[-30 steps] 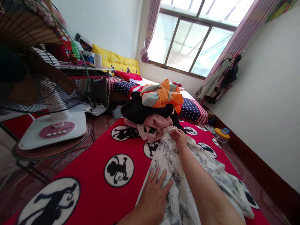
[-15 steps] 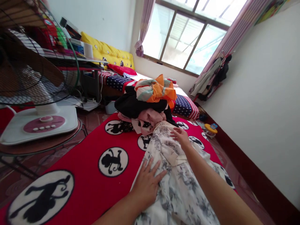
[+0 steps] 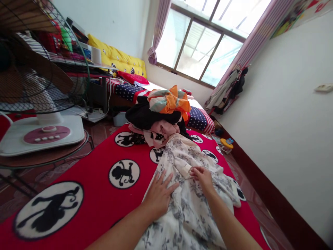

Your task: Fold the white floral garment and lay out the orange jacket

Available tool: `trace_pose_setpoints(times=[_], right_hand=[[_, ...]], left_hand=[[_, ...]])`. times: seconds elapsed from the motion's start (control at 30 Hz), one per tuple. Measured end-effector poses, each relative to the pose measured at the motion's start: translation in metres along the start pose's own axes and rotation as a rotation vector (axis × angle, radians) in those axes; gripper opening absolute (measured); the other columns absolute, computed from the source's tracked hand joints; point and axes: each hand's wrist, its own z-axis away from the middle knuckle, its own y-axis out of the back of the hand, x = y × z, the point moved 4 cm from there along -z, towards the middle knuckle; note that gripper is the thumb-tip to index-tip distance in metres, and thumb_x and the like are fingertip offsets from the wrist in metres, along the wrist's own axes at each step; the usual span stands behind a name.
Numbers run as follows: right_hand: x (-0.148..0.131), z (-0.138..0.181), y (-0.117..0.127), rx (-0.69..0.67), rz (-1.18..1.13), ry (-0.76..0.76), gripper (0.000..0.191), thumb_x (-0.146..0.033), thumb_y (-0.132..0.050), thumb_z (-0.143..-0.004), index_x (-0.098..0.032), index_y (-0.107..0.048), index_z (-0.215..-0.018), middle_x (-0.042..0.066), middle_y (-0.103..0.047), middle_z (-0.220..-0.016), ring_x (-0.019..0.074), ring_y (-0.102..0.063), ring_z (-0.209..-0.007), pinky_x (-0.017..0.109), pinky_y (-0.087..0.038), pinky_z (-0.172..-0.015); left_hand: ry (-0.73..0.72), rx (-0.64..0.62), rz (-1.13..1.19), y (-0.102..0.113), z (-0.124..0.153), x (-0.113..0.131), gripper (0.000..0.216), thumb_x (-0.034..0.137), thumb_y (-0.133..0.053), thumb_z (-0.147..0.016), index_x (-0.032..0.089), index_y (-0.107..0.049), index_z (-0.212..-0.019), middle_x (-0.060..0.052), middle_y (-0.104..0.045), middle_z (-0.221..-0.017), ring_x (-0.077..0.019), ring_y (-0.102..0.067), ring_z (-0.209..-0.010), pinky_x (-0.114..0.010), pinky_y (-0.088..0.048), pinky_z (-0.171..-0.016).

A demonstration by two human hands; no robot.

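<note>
In the head view, a white, grey-floral fabric garment (image 3: 182, 218) lies spread over a red cloth with black monkey figures in white circles (image 3: 96, 177). The left hand (image 3: 159, 195) rests on it, fingers splayed and gripping nothing; the right hand (image 3: 203, 178) pinches its plain cream strip (image 3: 185, 171). A heap of black, pink and orange clothes (image 3: 153, 116) (rather rumpled) sits just beyond.

Your light was daylight through the sliding window (image 3: 197, 48): panes blown nearly white, glare on the far bed (image 3: 197, 118). Under the desk (image 3: 105, 66), deep shade. Wide lens tilted your verticals and stretched the electric fan (image 3: 39, 90) at left, grille soft. Your floral garment (image 3: 187, 205) read evenly lit, print slightly soft.
</note>
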Motion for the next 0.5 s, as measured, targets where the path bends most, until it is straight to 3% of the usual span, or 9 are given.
trace_pose_setpoints(times=[0.1,0.17,0.33,0.5], right_hand=[[-0.007,-0.019,0.006,0.136,0.098,0.084,0.032,-0.047,-0.055,-0.072,-0.019,-0.066,-0.08,0.012,-0.073,-0.084,0.0288,-0.068,-0.084,0.039,-0.053,-0.073],[-0.015,-0.031,0.003,0.146,0.156,0.16,0.03,-0.044,-0.054,-0.074,-0.019,-0.068,-0.083,0.013,-0.072,-0.094,0.0293,-0.065,-0.096,0.042,-0.049,-0.088],[-0.023,-0.053,-0.03,-0.112,0.264,0.302,0.034,-0.045,-0.053,-0.083,-0.027,-0.069,-0.107,0.004,-0.066,-0.121,0.0248,-0.055,-0.12,0.042,-0.039,-0.104],[-0.02,-0.062,-0.043,-0.229,0.41,0.253,0.041,-0.046,-0.06,-0.081,-0.026,-0.065,-0.117,0.01,-0.051,-0.14,0.0346,-0.036,-0.136,0.063,-0.02,-0.108]], left_hand=[[-0.004,0.007,0.003,0.0,0.0,0.0,0.057,0.032,-0.053,-0.086,0.039,-0.04,-0.141,-0.001,-0.026,-0.157,-0.0323,-0.011,-0.145,-0.057,-0.007,-0.116],[-0.001,0.002,0.005,0.0,0.0,-0.001,0.057,0.032,-0.053,-0.086,0.039,-0.04,-0.141,-0.001,-0.026,-0.157,-0.0325,-0.011,-0.145,-0.057,-0.007,-0.116],[0.002,0.002,0.009,-0.001,0.0,-0.002,0.057,0.029,-0.055,-0.085,0.039,-0.042,-0.14,0.001,-0.025,-0.157,-0.0317,-0.01,-0.146,-0.056,-0.008,-0.116],[-0.008,0.022,0.0,0.0,0.001,-0.003,0.056,0.028,-0.054,-0.085,0.039,-0.043,-0.139,0.002,-0.027,-0.156,-0.0306,-0.012,-0.145,-0.055,-0.009,-0.117]])
